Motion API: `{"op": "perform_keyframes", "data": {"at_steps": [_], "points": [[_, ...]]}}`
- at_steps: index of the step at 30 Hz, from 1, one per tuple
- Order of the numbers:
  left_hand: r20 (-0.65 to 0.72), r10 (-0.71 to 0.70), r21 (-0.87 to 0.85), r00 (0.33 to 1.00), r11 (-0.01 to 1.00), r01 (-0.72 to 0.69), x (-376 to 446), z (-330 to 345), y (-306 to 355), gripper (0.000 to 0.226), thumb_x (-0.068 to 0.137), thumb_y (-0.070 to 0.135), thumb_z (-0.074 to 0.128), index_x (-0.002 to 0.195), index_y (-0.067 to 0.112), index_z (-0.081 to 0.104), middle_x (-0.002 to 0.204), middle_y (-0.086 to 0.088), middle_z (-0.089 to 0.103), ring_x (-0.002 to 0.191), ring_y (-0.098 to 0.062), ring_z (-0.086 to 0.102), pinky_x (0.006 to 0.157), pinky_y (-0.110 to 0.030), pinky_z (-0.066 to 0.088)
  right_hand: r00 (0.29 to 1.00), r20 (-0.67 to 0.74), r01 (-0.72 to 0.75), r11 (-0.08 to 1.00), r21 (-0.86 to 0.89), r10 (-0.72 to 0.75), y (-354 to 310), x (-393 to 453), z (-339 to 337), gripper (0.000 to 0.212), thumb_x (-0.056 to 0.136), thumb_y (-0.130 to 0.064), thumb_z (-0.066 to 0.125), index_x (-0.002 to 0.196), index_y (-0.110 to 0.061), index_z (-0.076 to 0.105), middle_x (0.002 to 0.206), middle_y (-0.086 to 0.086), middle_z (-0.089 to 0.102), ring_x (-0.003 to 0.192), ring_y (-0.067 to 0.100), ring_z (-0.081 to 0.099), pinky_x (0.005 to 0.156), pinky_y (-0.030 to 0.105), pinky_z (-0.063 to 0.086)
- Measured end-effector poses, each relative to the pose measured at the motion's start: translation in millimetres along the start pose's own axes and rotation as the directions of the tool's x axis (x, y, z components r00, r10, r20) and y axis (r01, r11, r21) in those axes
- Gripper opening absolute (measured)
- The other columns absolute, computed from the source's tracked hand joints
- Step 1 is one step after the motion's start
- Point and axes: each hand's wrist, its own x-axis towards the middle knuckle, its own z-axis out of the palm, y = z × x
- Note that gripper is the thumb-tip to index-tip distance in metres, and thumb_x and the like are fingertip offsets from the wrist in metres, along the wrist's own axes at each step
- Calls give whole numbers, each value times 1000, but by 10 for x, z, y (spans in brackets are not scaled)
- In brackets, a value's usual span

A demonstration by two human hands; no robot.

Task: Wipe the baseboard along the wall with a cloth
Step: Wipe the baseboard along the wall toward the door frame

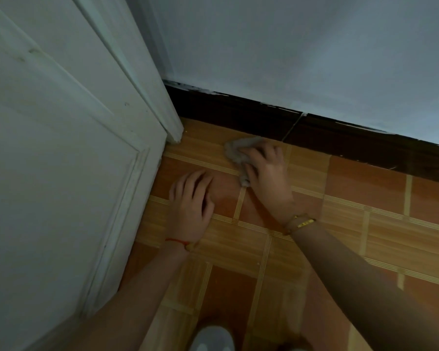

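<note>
Right hand (265, 168) fingers (261, 152) curled over a grey cloth (238, 150), centre frame, bunched low against the dark baseboard (340, 138) where it meets the tiled floor (365, 198). Left hand (192, 196) flat on the floor, fingers loosely together, holding nothing, beside the white door (61, 148) at left. Risk from here: rubbing tile instead of board with the cloth riding so low; missing the corner by the door frame (162, 97).

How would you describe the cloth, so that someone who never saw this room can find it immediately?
Start at the white door on the left and follow the dark baseboard rightward along the wall. Just below it, on the orange tiled floor, the right hand presses a small crumpled cloth. It is the only grey, soft thing there.
</note>
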Motion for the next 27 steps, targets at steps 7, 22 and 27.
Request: {"op": "perform_keyframes", "data": {"at_steps": [7,22,27], "points": [[-34,-68,41,997,997,70,-35,-71,-14,44,95,18,51,138,11,57,141,-11,55,134,-29,43,108,-57,38,978,-107,-173,984,46,177,46,-20,-12,30,87,-5,62,117,-7,64,111,21,56,103,37,49,89,43,46],[-15,-234,78,972,969,235,-184,-140,-128,46,95,25,44,138,13,55,145,-10,51,135,-31,41,106,-59,38,995,-49,-80,995,61,84,-137,227,122,33,86,-3,62,118,-9,65,115,18,57,102,35,49,87,37,42],[-33,-226,81,974,970,228,-178,-128,-123,46,95,24,45,137,12,56,144,-10,51,134,-30,41,106,-59,37,969,-105,-214,973,82,222,-241,178,186,31,84,1,63,114,-5,66,111,22,58,105,37,50,88,40,46]]}}
